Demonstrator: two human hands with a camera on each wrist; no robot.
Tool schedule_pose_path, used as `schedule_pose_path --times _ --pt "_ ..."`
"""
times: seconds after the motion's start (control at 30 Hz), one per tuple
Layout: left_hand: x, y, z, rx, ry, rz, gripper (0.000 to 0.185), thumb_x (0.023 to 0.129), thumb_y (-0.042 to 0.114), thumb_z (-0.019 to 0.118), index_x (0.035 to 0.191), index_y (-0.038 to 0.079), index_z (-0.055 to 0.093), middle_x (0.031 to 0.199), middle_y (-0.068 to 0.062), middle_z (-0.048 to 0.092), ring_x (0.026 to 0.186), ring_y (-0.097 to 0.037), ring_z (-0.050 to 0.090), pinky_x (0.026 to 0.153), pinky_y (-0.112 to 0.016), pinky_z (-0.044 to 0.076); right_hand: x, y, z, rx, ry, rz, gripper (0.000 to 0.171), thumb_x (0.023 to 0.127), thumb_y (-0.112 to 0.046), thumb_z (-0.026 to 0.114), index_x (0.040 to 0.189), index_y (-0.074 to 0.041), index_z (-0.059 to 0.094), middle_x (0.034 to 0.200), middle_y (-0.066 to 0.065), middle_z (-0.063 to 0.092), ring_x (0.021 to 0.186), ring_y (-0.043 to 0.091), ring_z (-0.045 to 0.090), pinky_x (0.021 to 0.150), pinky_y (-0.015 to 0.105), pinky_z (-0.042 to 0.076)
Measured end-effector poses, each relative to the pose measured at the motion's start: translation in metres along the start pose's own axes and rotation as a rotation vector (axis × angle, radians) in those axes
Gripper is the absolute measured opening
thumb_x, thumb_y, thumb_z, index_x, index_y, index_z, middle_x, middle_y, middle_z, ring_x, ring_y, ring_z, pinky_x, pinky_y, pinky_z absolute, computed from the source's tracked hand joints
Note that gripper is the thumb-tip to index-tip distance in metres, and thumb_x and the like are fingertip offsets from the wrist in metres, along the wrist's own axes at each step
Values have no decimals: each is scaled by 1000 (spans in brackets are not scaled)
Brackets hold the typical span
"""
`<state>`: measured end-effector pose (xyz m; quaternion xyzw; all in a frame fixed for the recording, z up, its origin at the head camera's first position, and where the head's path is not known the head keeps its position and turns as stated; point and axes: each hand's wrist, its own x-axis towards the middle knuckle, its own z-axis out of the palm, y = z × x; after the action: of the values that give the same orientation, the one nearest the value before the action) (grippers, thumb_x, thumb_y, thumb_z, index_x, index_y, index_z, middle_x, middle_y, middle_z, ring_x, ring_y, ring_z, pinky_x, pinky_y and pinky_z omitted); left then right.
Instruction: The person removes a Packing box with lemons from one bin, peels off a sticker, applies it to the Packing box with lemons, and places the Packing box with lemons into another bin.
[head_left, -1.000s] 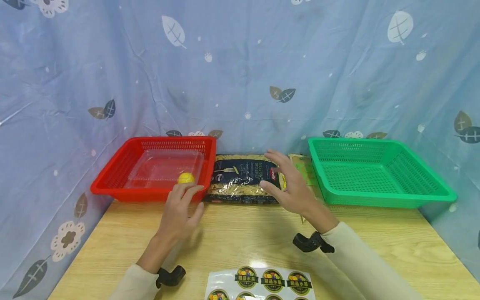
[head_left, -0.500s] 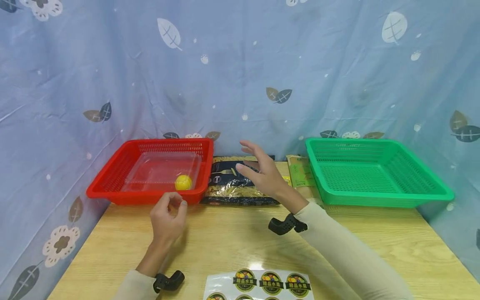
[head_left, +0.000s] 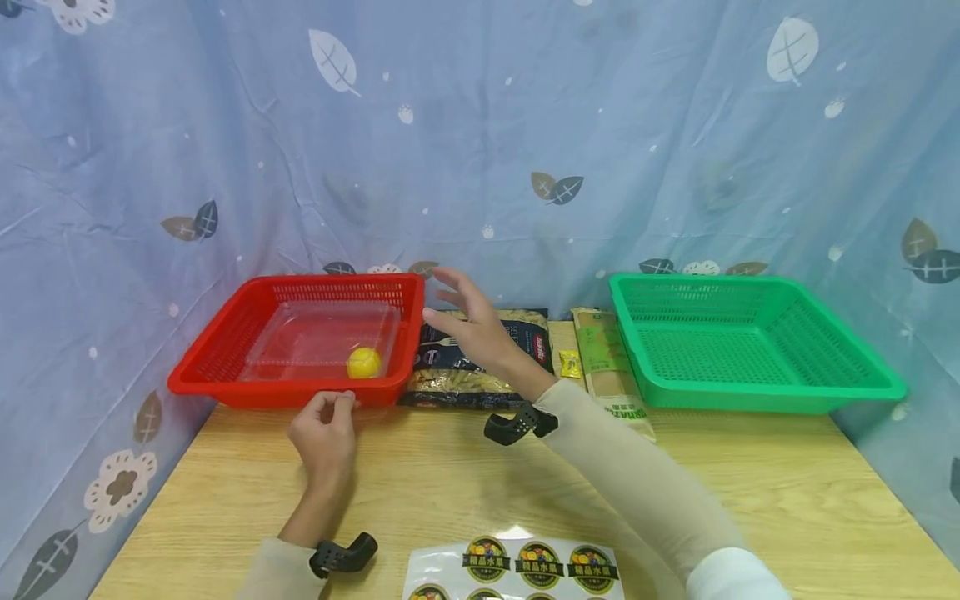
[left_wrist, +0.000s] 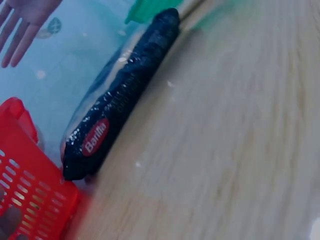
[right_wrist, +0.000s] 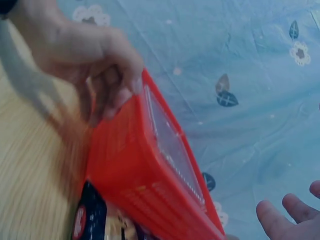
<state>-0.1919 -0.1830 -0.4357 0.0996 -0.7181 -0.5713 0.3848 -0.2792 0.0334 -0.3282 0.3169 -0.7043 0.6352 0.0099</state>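
Note:
In the head view, my left hand is at the front rim of a red plastic basket. The right wrist view shows its fingers curled under that rim with the thumb on top. Inside the basket are a clear plastic box and a small yellow ball, at the front right. My right hand hovers over a bag of penne pasta, beside the basket's right rim. Its fingers are spread and nothing is between them. In the left wrist view the pasta bag lies alongside the basket.
A green basket stands at the right. Between it and the pasta lie a green-and-tan packet and a small yellow sachet. A sheet of round stickers lies at the table's near edge. A patterned curtain hangs behind.
My left hand has drawn back from near the yellow ball and moved to the basket's front rim, fingers curling. My right hand has moved left across the pasta bag toward the red basket.

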Motion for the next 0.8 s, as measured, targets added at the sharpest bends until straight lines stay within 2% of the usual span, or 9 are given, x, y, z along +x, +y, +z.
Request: schedule_pose_path --times 0.13,0.23,0.33,0.5,0.63,0.8 --pt "5 -8 2 -143 -5 -204 32 96 12 65 79 -15 62 71 -16 71 61 -14 70 57 -21 56 10 1 9 71 16 15 60 100 -16 61 154 -11 36 160 8 35 141 30 44 105 47 50" --pt "8 -9 3 -286 26 -310 40 100 22 64 83 -14 54 71 -10 72 62 -23 72 58 -32 61 17 0 18 116 21 58 59 100 -15 61 153 -15 37 158 5 37 141 30 43 105 46 50" --pt "9 -10 2 -382 67 -355 38 101 26 63 84 -5 49 71 -10 72 62 -24 72 58 -35 61 25 1 27 157 28 140 62 99 -16 63 155 -16 35 159 5 35 144 32 39 107 45 48" --pt "10 -10 3 -451 123 -400 25 99 23 65 91 11 44 71 -7 72 61 -20 72 59 -34 61 38 6 44 250 55 266 70 98 -14 65 158 -13 30 163 10 28 143 34 40 111 51 43" --pt "13 -6 7 -517 175 -433 25 98 15 66 96 12 41 77 -5 68 63 -18 70 61 -34 62 47 10 59 287 77 333 71 98 -13 65 158 -12 28 163 11 28 137 32 47 112 54 40" --pt "20 3 9 -651 243 -520 30 95 9 68 105 11 40 94 -7 59 76 -22 67 67 -38 63 58 14 78 304 187 449 73 95 -19 69 157 -12 30 150 7 44 127 27 51 111 53 42"
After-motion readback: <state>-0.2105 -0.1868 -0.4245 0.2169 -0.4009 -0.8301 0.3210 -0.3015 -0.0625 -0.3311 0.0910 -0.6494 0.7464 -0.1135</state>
